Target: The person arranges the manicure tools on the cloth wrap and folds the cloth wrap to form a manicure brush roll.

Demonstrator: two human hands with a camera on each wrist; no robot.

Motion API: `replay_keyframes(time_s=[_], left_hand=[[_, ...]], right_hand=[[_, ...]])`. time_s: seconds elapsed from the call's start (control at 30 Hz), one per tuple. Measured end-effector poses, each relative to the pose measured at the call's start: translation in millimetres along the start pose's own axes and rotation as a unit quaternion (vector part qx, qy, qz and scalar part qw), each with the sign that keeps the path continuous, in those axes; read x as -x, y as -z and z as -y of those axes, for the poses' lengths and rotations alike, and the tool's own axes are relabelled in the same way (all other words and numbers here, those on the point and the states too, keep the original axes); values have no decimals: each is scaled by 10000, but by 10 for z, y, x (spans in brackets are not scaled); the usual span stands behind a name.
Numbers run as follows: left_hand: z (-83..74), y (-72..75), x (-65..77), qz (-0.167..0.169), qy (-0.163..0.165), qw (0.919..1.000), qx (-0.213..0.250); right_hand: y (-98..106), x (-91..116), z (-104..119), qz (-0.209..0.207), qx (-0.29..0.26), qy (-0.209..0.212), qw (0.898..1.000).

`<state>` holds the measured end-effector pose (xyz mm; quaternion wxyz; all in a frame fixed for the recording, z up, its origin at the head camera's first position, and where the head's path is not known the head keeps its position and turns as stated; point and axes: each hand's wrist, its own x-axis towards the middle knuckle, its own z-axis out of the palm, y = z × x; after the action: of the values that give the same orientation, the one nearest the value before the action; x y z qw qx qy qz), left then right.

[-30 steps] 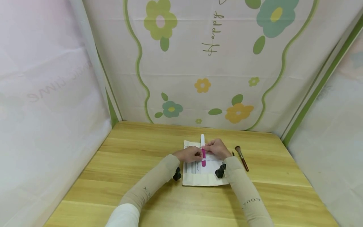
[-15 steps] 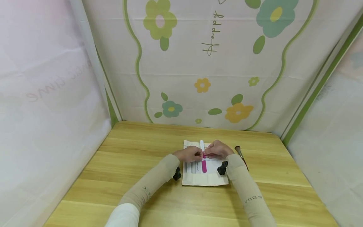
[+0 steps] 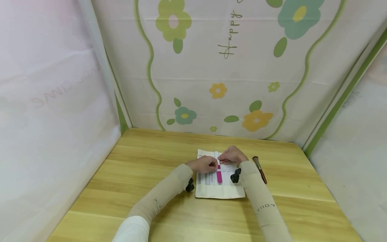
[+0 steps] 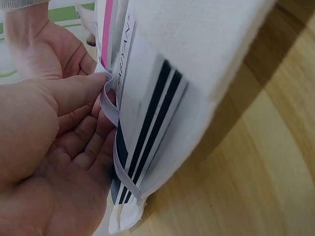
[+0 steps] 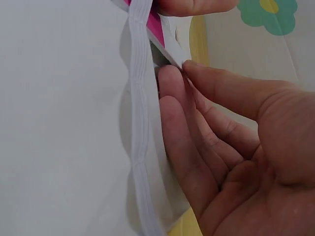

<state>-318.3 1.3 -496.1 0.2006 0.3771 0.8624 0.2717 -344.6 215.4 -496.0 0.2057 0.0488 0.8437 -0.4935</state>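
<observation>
- Lying near-to-far on the cream cloth case, left of its centre: a slim pink-and-white strip, magenta towards the near end and white at the far end.
- Crossing over the strip from left to right: a white elastic band.
- Pinching the band between thumb and fingers, just left of the strip: the left grip.
- Pinching the strip's right edge, farther along than the band, thumb on top and fingers below: the right grip.
- Tucked under the band at the left of the case: flat black-striped pieces.
- Right of the case, well clear of the strip: a dark-handled brush, bristles at the far end.
- Beneath case and brush: a pale wood-grain bench.
- Beyond the bench's far edge: a white backdrop with green, teal and orange flowers.
</observation>
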Motion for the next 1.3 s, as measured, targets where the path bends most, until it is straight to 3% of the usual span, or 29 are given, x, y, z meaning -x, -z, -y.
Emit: replay_keyframes(time_s=[0.33, 0.83, 1.07, 1.3], left_hand=[[-5, 15, -1, 1, -34, 10000, 52], [-8, -15, 6, -5, 60, 10000, 26], [-7, -34, 4, -19, 1, 10000, -27], [6, -31, -6, -56, 27, 10000, -45]], right_hand=[[-14, 52, -20, 26, -195, 156, 9997], [12, 218, -69, 214, -298, -179, 9992], [11, 166, -36, -83, -329, 121, 9994], [-10, 155, -18, -66, -242, 264, 9993]])
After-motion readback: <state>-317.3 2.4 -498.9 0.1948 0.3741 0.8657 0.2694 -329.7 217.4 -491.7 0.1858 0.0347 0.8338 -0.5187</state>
